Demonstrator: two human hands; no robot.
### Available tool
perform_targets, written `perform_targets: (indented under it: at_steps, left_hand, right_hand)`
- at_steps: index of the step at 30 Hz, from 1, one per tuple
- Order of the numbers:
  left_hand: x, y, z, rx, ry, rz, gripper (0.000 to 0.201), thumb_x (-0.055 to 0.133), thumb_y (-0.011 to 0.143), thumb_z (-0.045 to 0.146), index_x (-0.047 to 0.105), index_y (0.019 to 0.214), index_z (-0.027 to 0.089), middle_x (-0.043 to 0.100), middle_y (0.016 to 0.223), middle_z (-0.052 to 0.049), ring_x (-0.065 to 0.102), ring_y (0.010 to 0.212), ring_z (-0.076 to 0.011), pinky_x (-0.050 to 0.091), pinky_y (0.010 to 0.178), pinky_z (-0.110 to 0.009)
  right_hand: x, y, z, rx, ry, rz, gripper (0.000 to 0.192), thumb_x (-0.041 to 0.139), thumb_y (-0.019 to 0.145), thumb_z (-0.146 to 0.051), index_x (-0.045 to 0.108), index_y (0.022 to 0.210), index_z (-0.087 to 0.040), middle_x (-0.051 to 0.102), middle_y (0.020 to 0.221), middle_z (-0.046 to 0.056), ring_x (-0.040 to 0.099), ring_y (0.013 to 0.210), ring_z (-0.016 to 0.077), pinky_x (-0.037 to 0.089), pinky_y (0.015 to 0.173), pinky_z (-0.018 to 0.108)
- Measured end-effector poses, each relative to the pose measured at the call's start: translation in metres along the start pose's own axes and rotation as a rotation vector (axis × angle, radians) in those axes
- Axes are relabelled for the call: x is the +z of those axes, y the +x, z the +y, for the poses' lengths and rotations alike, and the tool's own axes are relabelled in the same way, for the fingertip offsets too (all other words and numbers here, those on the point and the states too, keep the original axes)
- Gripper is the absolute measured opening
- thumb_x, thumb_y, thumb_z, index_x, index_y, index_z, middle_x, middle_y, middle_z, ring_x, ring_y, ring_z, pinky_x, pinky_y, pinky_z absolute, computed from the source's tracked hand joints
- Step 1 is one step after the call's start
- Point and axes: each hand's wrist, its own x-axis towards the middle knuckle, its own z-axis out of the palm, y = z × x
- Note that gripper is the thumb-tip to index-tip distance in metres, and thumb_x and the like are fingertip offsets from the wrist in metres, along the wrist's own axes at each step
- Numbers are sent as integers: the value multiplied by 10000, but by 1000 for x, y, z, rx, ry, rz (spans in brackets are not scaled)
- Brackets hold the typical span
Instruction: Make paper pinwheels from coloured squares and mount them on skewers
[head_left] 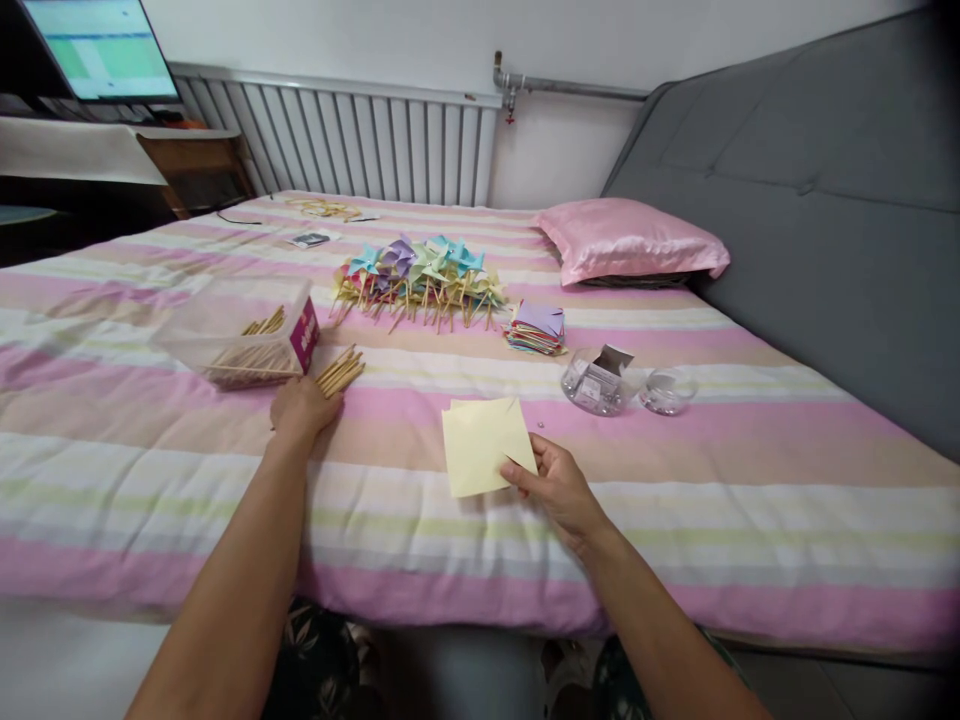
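Note:
My left hand (pixel 306 408) is closed around one end of a bundle of thin wooden sticks (pixel 341 371) at the bed's near left. A clear plastic box (pixel 217 325) with more sticks inside stands just beyond that hand. Between the thumb and fingers of my right hand (pixel 559 490) are pale yellow paper squares (pixel 484 450), slightly fanned, with slits cut at the corners. Past them lies a stack of coloured paper squares (pixel 537 328). Finished paper pinwheels (pixel 420 270) on sticks lie in a heap farther back.
Right of the paper stack sit a clear round container (pixel 596 385) holding a small box and a smaller clear dish (pixel 666 392) with small bits. A pink pillow (pixel 630 240) rests by the grey headboard (pixel 795 150). A radiator (pixel 360 140) lines the wall.

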Motion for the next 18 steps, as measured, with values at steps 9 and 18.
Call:
perform_targets:
  at_steps: [9, 18]
  left_hand:
    - [3, -15, 13, -83, -16, -11, 221, 569, 663, 215, 575, 861, 117, 649, 916, -256, 594, 904, -422, 428, 696, -476]
    - [-1, -60, 58, 168, -616, 130, 352, 308, 841, 516, 480, 866, 209, 542, 666, -3, 564, 627, -141, 448, 577, -246]
  right_hand:
    - [-2, 0, 1, -12, 1, -8, 351, 752, 640, -322, 636, 930, -162, 628, 741, 5, 429, 548, 81, 315, 471, 207]
    - [-6, -1, -4, -60, 19, 36, 378, 752, 632, -316, 635, 957, -165, 638, 814, 26, 486, 621, 105, 337, 486, 203]
